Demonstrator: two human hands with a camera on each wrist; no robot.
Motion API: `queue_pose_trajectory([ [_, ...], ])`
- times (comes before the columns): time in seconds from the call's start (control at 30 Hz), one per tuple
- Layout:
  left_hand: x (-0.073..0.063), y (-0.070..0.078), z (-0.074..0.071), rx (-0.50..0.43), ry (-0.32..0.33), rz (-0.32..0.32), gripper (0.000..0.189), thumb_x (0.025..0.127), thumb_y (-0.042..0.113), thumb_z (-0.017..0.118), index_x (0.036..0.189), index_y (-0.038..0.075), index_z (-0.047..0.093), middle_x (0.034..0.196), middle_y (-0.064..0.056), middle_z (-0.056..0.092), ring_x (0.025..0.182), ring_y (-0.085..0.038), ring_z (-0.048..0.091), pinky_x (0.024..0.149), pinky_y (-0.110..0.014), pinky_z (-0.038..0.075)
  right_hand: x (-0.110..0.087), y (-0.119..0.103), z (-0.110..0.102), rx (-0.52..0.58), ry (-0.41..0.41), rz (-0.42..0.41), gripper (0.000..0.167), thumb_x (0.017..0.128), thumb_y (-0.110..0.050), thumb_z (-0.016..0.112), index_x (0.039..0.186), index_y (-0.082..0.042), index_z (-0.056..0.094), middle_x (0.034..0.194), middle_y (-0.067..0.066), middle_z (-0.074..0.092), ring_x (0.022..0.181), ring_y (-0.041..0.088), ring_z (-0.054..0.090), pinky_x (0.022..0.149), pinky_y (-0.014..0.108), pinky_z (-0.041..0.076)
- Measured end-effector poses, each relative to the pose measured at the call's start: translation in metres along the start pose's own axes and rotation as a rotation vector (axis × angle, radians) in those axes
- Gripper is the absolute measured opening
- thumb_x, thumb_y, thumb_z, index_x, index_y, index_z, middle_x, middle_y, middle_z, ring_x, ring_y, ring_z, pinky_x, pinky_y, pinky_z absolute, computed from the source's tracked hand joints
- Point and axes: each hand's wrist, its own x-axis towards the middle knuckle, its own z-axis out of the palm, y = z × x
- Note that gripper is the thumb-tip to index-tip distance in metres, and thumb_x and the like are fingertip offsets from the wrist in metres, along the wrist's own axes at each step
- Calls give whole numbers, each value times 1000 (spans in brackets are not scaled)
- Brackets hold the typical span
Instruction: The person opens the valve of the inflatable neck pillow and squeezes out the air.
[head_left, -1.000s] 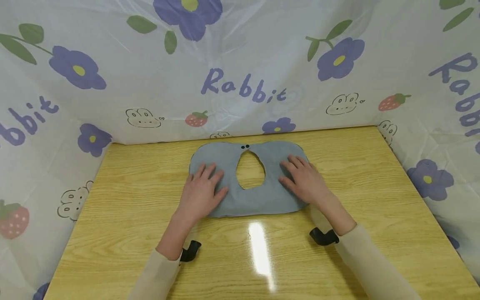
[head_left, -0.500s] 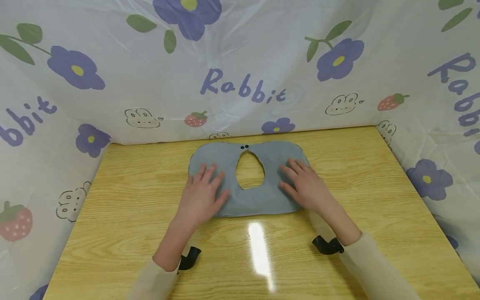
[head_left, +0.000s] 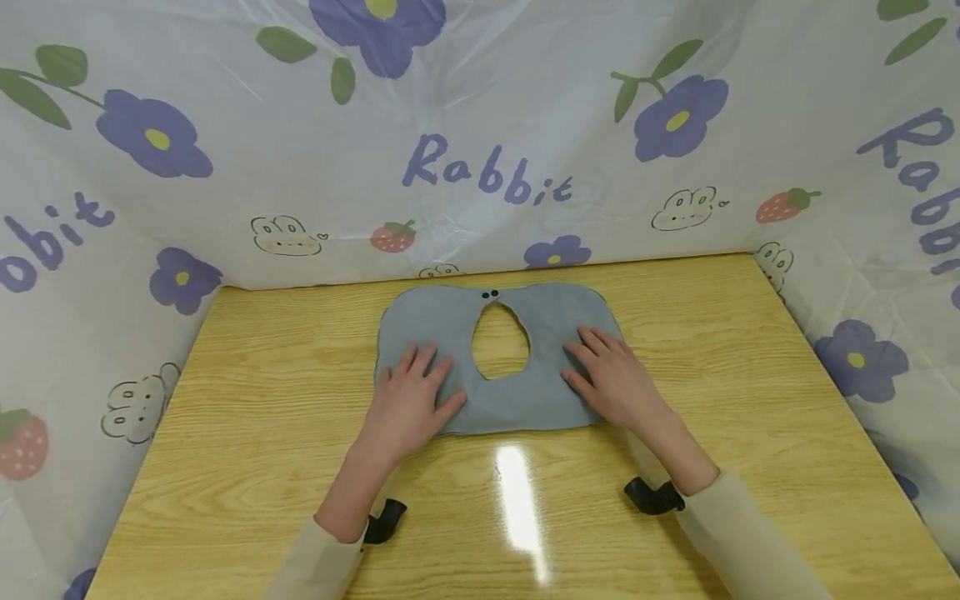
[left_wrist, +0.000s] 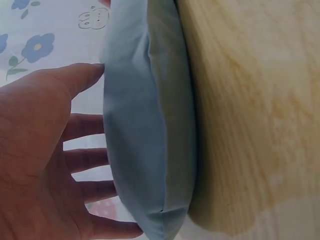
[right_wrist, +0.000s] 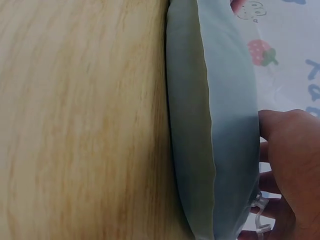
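A blue-grey neck pillow [head_left: 510, 404] lies flat on the wooden table, its two ends meeting at the far side by a pair of dark snaps [head_left: 490, 294]. An oval opening in its middle shows the tabletop. My left hand [head_left: 408, 406] rests on the pillow's left side, fingers spread and pointing away. On the right side my right hand [head_left: 617, 379] lies likewise, fingers extended over the cloth. Both wrist views show the pillow's seamed near edge, with the fingertips at its upper surface. A small clear plastic piece [right_wrist: 260, 202] shows beside the right fingers.
The wooden table [head_left: 270, 417] is bordered at the back and sides by a white cloth [head_left: 480, 108] printed with flowers, rabbits and strawberries. Black curved pieces, one at the left wrist [head_left: 385, 522] and one at the right wrist [head_left: 654, 496], jut out under the sleeves.
Both hands have slid a little nearer along the pillow, the left one also slightly to the right. The pillow has stayed nearly in place.
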Motion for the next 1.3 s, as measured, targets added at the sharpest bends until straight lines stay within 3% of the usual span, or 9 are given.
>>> queue_pose_trajectory([
  [0.4,-2,-1,5,23,24,13,56,99,47,68,141,10,64,152,-19,48,143,-48,38,102,-74,37,-1,2,3,10,28,-11,48,103,-30,64,141,0,60,152,28,45,140,47,41,111,65,35],
  [0.7,-9,9,-7,-12,19,73,51,99,40,69,139,8,65,151,-22,50,142,-49,39,105,-68,40,-6,-2,-4,44,37,-16,46,103,-29,64,138,0,63,152,28,46,139,47,42,113,61,34],
  [0.93,-18,18,-13,-16,50,105,52,98,36,72,139,6,64,150,-23,50,141,-47,42,108,-63,39,-12,-8,-8,66,69,-46,45,102,-29,66,136,0,64,152,26,47,139,46,43,113,60,35],
  [1.3,-27,17,-6,-15,64,122,51,97,33,74,138,5,65,144,-23,55,138,-46,46,110,-60,39,-20,-8,-2,55,74,-58,42,101,-27,67,133,0,66,151,27,48,138,45,44,113,58,35],
])
